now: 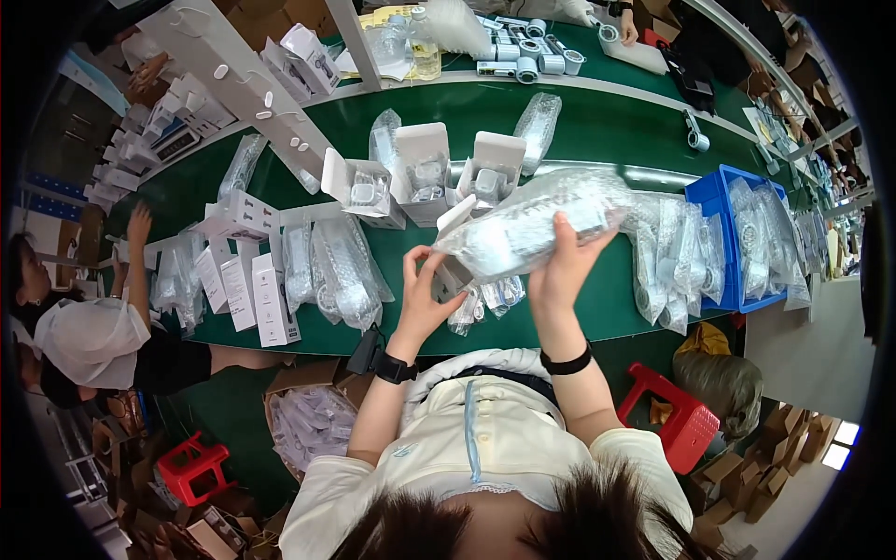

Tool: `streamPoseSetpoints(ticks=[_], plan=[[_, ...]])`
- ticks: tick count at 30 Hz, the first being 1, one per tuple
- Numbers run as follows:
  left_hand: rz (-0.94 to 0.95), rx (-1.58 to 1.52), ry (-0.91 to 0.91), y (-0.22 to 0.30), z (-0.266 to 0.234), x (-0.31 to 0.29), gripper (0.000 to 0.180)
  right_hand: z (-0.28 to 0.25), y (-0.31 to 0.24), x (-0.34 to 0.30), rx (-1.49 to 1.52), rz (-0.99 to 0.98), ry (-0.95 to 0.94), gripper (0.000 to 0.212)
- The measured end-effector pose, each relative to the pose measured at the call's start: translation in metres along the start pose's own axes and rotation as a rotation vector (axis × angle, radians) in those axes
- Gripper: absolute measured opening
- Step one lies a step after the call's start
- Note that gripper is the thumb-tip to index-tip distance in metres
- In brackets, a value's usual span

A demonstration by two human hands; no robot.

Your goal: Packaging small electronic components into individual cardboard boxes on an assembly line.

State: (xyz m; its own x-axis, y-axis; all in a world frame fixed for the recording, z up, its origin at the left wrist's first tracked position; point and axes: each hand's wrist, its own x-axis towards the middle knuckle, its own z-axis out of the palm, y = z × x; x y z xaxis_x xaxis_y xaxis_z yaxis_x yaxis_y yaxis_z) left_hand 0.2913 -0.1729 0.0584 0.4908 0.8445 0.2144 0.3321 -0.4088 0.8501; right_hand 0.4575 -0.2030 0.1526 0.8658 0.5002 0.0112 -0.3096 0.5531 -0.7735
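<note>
My right hand (566, 273) grips a large bubble-wrapped package (551, 217) from below, thumb on its near side, holding it tilted above the green table. The pale thing inside is blurred by the wrap. My left hand (425, 303) is curled round the side of an open white box (452, 269), which stands partly hidden under the package's left end. Small bagged parts (499, 297) lie between my hands. Just beyond stand a few open white boxes (422, 177) with bagged white pieces inside.
Bubble-wrapped items (341, 271) lie to the left beside closed white boxes (241, 289). More wrapped items (667, 257) lie at right, near a blue crate (733, 238). A metal post (238, 79) rises at left. Co-workers sit at left (89, 336) and work across the table.
</note>
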Motion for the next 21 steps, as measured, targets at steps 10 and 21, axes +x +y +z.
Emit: streamPoseSetpoints(ticks=[10,21], plan=[[0.031,-0.059,0.318,-0.011,0.02,-0.013,0.067,-0.014,0.063,-0.022,-0.895,-0.748,-0.641,0.053],[0.26,-0.032,0.24,-0.027,-0.008,-0.017,0.066,-0.109,0.091,-0.012,-1.144,-0.353,-0.604,0.046]])
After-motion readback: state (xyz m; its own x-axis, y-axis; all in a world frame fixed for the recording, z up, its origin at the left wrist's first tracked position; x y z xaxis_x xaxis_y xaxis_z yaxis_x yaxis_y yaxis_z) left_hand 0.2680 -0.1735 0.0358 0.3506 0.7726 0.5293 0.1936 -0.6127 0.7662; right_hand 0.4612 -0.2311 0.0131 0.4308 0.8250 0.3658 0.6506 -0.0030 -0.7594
